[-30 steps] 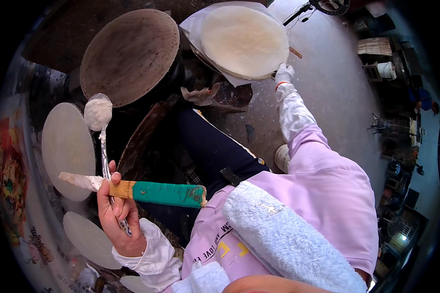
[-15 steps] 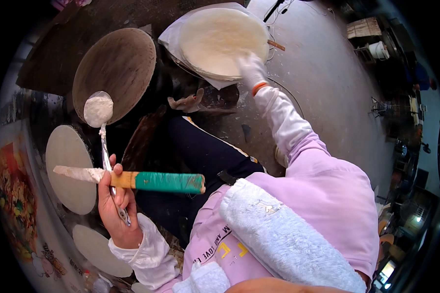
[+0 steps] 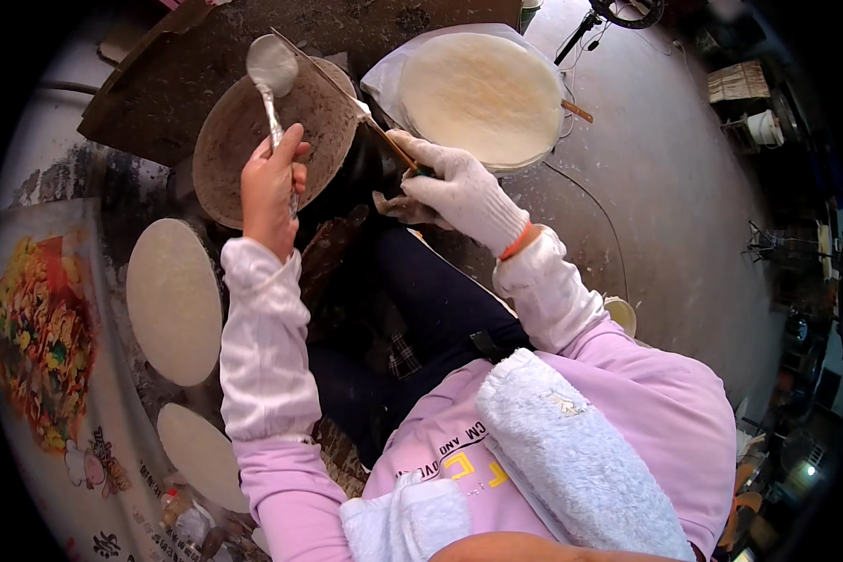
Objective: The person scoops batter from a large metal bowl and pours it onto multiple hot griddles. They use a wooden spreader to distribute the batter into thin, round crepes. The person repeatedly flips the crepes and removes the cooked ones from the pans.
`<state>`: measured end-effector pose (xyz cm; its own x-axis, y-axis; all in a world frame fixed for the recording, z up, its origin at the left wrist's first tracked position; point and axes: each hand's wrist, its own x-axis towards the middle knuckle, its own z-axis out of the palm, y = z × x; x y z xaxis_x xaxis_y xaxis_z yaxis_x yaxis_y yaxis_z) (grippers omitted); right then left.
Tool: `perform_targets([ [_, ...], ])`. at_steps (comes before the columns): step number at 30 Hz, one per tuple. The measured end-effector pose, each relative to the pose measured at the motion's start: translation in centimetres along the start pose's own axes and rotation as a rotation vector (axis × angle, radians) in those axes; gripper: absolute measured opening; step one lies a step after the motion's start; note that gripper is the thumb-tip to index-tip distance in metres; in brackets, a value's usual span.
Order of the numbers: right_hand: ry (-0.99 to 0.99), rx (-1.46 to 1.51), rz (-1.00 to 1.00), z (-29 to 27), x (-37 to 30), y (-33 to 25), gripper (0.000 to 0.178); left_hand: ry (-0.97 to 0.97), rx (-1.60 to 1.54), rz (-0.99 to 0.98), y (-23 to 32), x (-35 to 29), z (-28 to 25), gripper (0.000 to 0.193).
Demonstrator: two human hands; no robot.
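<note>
My left hand [image 3: 270,195], bare, is closed around the handle of a metal ladle [image 3: 273,66]. Pale batter fills the ladle's bowl, which is over the far-left rim of a round brown griddle [image 3: 234,159]. At the griddle's right edge, my right hand [image 3: 464,187], in a white knit glove with an orange band at the wrist, grips a long thin spatula [image 3: 384,136]. Its green handle is mostly hidden by the fingers, and its edge-on blade reaches across the griddle's far side. White batter clings to the blade near the rim.
A stack of thin round flatbreads [image 3: 482,94] lies on white sheeting beyond my right hand. Two pale round discs [image 3: 175,302] are at the left, beside a printed banner [image 3: 47,347]. A brown board [image 3: 150,94] stands behind the griddle. A cable [image 3: 595,201] crosses the floor.
My left hand has moved up and away with the ladle. The spatula has passed from my left hand to my right, which has come from the flatbread stack to the griddle's edge.
</note>
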<state>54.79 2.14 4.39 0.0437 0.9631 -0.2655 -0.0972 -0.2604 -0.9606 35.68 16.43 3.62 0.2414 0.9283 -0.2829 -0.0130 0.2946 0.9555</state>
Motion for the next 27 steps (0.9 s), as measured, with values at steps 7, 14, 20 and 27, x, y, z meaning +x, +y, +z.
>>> perform_targets([
  [7, -0.017, 0.252, 0.12, 1.1, 6.8, 6.6, 0.063, 0.236, 0.9, 0.201, -9.3, 9.6, -4.4, 0.029],
  [14, 0.123, 0.234, 0.163, 7.0, 9.8, 7.5, 0.059, 0.445, 1.459, 0.391, -6.4, 5.5, -8.6, 0.054],
  [20, 0.274, 0.219, 0.183, 7.3, 12.0, 10.8, 0.051, 0.65, 0.949, 0.647, -0.9, 1.4, -13.6, 0.044],
  [27, 0.332, -0.245, -0.098, 12.2, 24.9, 12.2, 0.051, 0.327, 0.01, -0.033, -2.0, -5.2, -14.4, 0.022],
])
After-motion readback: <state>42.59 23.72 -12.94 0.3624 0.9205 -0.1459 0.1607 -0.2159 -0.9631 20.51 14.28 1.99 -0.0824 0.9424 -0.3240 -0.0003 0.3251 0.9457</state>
